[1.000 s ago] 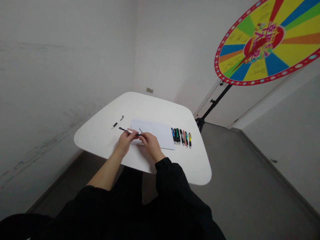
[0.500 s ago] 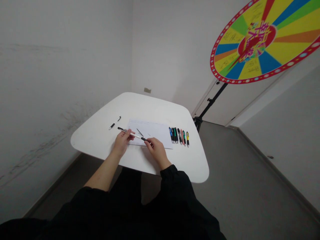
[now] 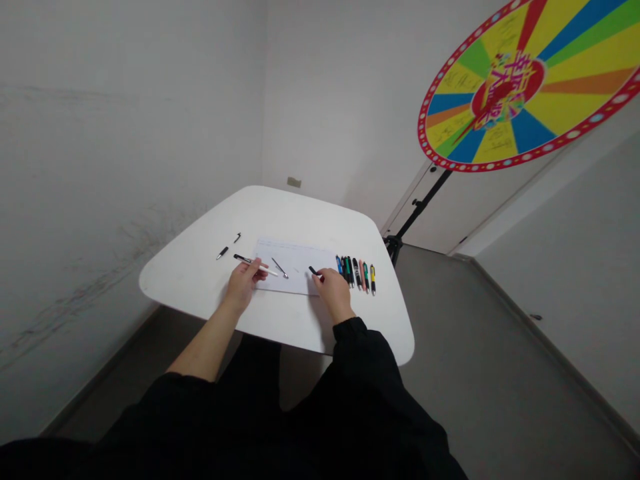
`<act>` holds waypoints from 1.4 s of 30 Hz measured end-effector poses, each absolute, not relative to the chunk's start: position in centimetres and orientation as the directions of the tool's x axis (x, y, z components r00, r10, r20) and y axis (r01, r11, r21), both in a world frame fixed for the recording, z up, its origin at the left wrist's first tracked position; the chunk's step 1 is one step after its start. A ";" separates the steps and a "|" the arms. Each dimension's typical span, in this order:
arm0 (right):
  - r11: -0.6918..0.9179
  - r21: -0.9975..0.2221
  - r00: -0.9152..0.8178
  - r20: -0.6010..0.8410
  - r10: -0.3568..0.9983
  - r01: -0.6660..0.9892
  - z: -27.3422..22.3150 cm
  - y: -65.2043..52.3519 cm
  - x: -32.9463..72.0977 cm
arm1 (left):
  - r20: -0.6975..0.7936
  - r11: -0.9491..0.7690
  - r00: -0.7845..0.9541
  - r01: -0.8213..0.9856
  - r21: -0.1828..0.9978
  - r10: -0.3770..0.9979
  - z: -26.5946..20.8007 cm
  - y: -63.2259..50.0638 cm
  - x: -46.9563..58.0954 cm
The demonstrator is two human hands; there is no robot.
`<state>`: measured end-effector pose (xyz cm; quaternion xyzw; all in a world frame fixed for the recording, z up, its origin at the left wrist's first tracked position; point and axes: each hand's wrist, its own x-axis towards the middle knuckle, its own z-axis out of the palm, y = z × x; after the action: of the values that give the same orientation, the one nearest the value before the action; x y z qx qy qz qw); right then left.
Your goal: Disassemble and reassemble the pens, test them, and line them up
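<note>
My left hand [image 3: 243, 283] grips a white pen barrel with a black clip end [image 3: 240, 257]; the white end points right over the paper. My right hand [image 3: 334, 293] is closed on a short black pen grip [image 3: 313, 270] and hovers at the right part of the sheet. Between my hands, a thin pen refill [image 3: 280, 267] lies slanted on the white paper [image 3: 313, 259]. A tiny spring-like bit [image 3: 296, 270] rests right of the refill, too small to make out well. Left of the paper lie a black grip section [image 3: 223, 253] and a small black clip piece [image 3: 237, 237].
Several pens [image 3: 355, 273] in blue, black, green, pink and yellow lie in a row right of the paper. The white table [image 3: 295, 213] has rounded corners. A colourful prize wheel [image 3: 530, 93] stands on a black stand [image 3: 420, 210] at the right.
The black grip has come away from the white barrel's end, and my right hand has carried it to the right. My left hand stays nearly in place with the barrel.
</note>
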<state>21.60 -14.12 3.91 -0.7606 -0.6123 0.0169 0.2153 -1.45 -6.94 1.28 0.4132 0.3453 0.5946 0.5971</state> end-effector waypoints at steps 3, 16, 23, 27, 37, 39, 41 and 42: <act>-0.189 -0.294 0.259 0.220 0.941 0.937 4.0 -13.4 20.6 | 0.083 -0.051 0.056 -0.434 0.899 0.995 1.3 -7.0 -1.5; -0.245 -0.240 0.292 0.183 0.939 0.939 3.4 -12.9 19.9 | 0.077 -0.042 0.062 -0.438 0.898 0.995 1.2 -7.1 -1.4; -0.254 -0.236 0.299 0.180 0.937 0.938 3.6 -13.2 19.8 | 0.072 -0.038 0.059 -0.452 0.891 0.996 1.5 -7.2 -1.3; -0.252 -0.236 0.298 0.184 0.937 0.939 3.6 -13.2 19.9 | 0.063 -0.031 0.055 -0.459 0.888 0.996 1.5 -7.2 -1.3; -0.269 -0.260 0.325 0.208 0.922 0.927 3.7 -13.4 20.2 | 0.057 -0.028 0.050 -0.453 0.891 0.997 1.8 -7.4 -1.2; -0.270 -0.264 0.328 0.209 0.921 0.926 3.7 -13.3 20.3 | 0.056 -0.027 0.052 -0.447 0.894 0.997 1.9 -7.5 -1.2; -0.276 -0.266 0.335 0.214 0.918 0.924 3.6 -13.3 20.4 | 0.057 -0.026 0.057 -0.439 0.898 0.997 2.0 -7.5 -1.3; -0.279 -0.267 0.340 0.218 0.915 0.922 3.6 -13.3 20.5 | 0.059 -0.027 0.059 -0.437 0.899 0.996 2.0 -7.5 -1.3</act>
<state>20.51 -13.33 3.60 -0.7998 -0.5742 -0.0105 0.1748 -1.30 -7.54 1.96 0.4040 0.3463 0.5919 0.6054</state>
